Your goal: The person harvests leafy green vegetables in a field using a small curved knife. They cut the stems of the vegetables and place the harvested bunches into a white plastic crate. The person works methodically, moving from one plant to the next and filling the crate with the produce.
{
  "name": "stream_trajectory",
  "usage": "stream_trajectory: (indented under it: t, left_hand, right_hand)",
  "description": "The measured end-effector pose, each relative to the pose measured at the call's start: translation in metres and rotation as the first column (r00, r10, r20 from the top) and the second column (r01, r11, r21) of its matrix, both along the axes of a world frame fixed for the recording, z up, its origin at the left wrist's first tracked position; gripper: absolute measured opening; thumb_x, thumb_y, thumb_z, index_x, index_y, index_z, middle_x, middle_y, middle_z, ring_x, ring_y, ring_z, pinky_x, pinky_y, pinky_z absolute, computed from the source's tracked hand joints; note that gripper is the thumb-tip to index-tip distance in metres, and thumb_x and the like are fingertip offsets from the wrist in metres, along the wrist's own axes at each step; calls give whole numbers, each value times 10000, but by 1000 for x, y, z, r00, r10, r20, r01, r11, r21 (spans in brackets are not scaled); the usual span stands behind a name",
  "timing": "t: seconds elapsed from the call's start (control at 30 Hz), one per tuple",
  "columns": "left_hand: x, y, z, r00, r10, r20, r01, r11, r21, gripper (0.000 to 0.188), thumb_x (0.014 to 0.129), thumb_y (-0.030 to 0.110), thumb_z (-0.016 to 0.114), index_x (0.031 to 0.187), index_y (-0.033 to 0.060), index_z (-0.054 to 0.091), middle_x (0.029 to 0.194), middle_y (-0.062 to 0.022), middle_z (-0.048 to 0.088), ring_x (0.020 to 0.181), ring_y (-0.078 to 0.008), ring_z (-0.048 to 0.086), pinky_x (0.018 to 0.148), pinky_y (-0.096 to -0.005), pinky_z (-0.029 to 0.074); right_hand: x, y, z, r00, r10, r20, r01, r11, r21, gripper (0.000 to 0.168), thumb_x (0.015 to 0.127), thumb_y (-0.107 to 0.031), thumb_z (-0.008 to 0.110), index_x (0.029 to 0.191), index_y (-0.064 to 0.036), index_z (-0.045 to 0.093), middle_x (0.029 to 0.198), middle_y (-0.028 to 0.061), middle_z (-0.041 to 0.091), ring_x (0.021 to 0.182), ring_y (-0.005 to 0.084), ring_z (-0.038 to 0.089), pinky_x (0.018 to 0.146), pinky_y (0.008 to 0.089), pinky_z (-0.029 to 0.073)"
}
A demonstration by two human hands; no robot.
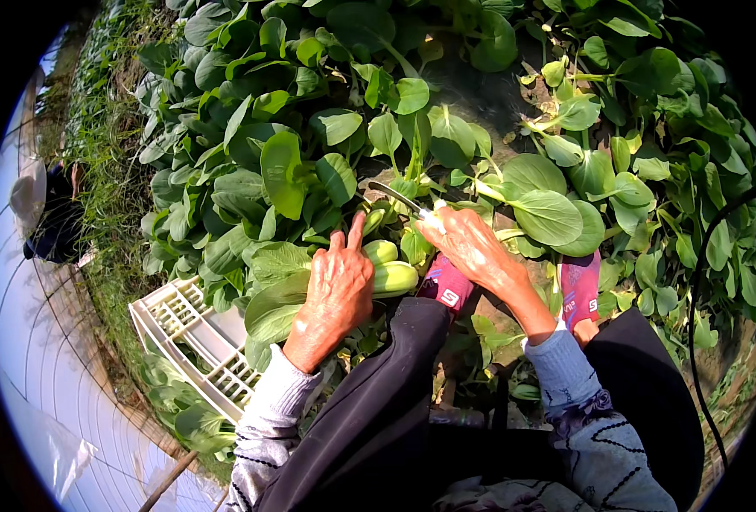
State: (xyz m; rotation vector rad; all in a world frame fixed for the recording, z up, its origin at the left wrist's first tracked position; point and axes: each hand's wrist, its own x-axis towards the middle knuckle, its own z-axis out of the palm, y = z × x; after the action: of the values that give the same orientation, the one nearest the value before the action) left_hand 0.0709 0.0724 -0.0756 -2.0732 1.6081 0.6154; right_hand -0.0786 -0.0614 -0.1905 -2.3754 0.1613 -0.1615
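My left hand [341, 281] lies over bok choy heads whose pale green stalks [396, 276] show at its right side, their leaves [278, 301] spreading out to its left. Its palm is hidden; two fingers point up towards the growing plants. Just to the right, my right hand [470, 240] grips a knife by its light handle, the narrow curved blade [394, 194] pointing to the upper left among low leaves. Right of that hand, a broad-leaved bok choy plant [547, 214] leans over the soil.
A white slatted plastic crate [192, 345] stands tilted at the lower left. Dense bok choy [243, 141] grows ahead. My pink shoes [445, 285] are on the ground below my hands. A dark cable or hose [695, 320] curves down the right. Another person [57, 205] is at the far left.
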Motion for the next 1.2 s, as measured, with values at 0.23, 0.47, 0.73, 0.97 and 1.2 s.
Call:
stream_trajectory:
  t: [0.23,0.47,0.73,0.97,1.2]
  left_hand:
    - [33,-21,-9,1000,23,20,-24,999,41,166,536,6,564,658,-94,614,1369,-341,277,781,-368,601,654,-403,509]
    - [51,12,-11,997,41,66,-39,999,-35,138,542,-2,548,645,-84,590,1253,-334,436,841,-403,580,675,-416,516]
    - [45,19,-10,994,-13,105,16,999,-32,224,616,25,556,782,-113,612,1186,-330,485,903,-342,536,649,-374,497]
    - [44,18,-10,990,-56,126,60,998,-28,272,645,49,549,849,-117,618,1193,-318,491,975,-344,531,691,-376,466]
    - [38,7,-6,986,-88,141,76,993,91,280,640,84,580,857,-82,636,1194,-296,492,1014,-313,516,708,-359,453]
  right_hand:
    - [57,19,-27,965,-166,201,187,978,-89,238,886,-213,526,1098,-107,519,958,97,477,864,248,498,732,334,437]
    - [68,25,-54,998,-47,39,47,999,3,140,895,-238,493,977,-126,512,848,59,449,808,208,478,659,316,434]
    - [71,24,-61,999,-41,-36,45,992,120,230,920,-308,474,936,-80,501,847,106,481,787,286,541,677,368,456]
    - [74,28,-78,998,-50,-40,57,977,205,225,916,-244,474,995,-40,531,797,136,498,780,293,517,669,396,428]
    - [79,3,-40,955,93,-280,0,949,315,317,932,-308,449,945,4,504,884,176,522,817,335,515,729,411,432]
